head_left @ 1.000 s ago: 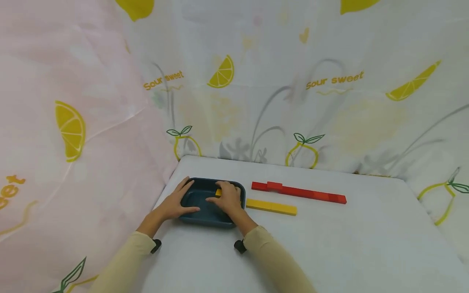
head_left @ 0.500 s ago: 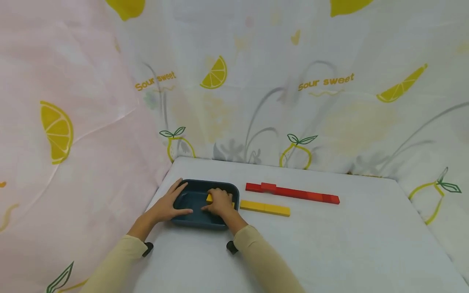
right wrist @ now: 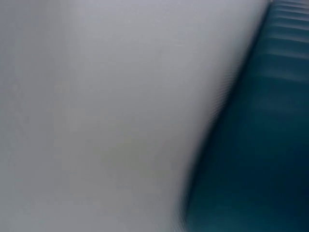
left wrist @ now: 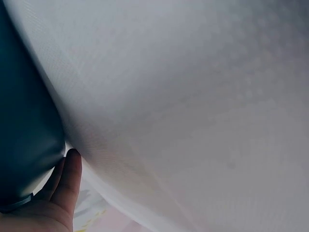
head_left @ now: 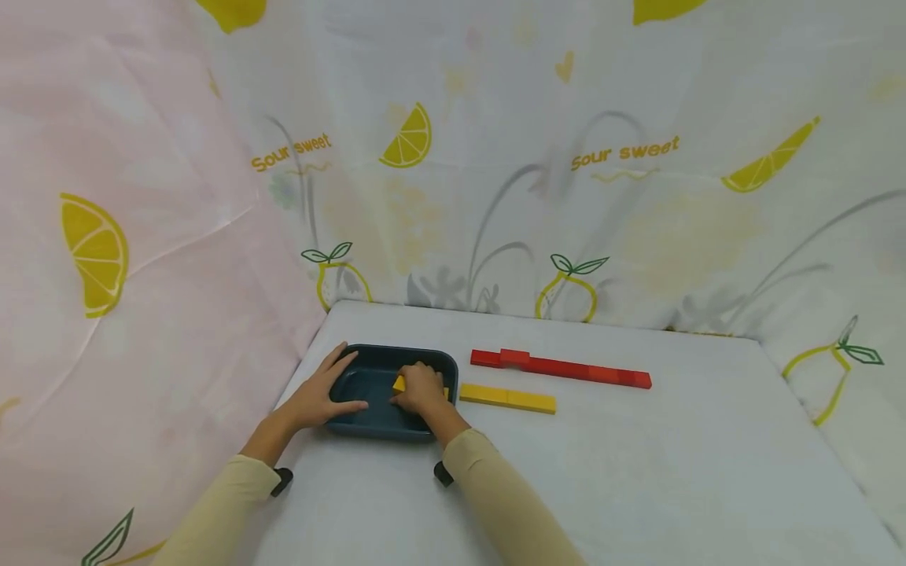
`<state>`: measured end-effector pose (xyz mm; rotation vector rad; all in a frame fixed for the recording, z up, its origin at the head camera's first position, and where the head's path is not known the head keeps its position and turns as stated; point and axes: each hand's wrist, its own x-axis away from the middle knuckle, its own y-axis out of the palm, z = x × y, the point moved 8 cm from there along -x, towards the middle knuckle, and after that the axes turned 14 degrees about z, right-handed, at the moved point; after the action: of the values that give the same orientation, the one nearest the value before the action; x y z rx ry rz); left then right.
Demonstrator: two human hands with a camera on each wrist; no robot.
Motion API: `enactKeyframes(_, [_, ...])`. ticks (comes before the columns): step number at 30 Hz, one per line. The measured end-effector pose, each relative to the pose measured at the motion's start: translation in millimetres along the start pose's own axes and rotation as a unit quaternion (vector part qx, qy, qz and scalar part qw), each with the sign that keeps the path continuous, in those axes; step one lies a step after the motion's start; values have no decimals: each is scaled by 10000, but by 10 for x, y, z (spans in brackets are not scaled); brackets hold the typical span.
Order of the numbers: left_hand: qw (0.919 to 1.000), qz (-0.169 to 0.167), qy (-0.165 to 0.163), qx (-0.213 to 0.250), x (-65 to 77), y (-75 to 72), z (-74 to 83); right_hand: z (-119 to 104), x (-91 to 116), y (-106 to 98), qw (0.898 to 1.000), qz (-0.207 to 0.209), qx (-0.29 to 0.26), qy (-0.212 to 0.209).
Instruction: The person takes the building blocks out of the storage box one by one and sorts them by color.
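A dark teal rectangular tray (head_left: 382, 432) stands at the left of the table in the head view. My left hand (head_left: 314, 399) spans its left end with fingers spread. In the left wrist view, straight fingers (left wrist: 69, 181) lie at the tray's outer wall (left wrist: 29, 121). My right hand (head_left: 422, 391) reaches inside the tray's right half, its curled fingers gripping a yellow block (head_left: 399, 385). Yellow shows on both sides of that hand, which hides the middle. The right wrist view has only blurred tray wall (right wrist: 256, 145) and tablecloth.
Just right of the tray, yellow blocks (head_left: 507, 398) lie end to end in a row. Behind them runs a longer row of red blocks (head_left: 566, 368), one piece raised near its left end. A lemon-print curtain (head_left: 453, 157) hangs behind the white table (head_left: 637, 464).
My right hand has shifted slightly leftward and lower into the tray, its fingers closer round the yellow block. My left hand keeps its place at the tray. The head view has turned slightly right.
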<state>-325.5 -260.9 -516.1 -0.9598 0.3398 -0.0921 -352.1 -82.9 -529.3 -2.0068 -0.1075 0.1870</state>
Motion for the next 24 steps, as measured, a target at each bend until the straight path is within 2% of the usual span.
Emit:
enactKeyframes(5, [10000, 64, 38, 5, -13, -1, -6, -24, -1, -21, 10000, -30, -3, -53])
enactKeyframes(12, [10000, 14, 16, -8, -14, 2, 17, -87, 11, 22, 9991, -109, 31, -420])
enactKeyframes(15, [10000, 8, -5, -39, -7, -2, 22, -90, 9, 31, 9990, -149, -84, -421])
enactKeyframes(21, [10000, -8, 21, -71, 6, -5, 33, -57, 5, 19, 9970, -204, -735, -145])
enactKeyframes(24, [10000, -1, 3, -48, -1, -10, 36, -73, 7, 19, 9970, -234, -694, -266])
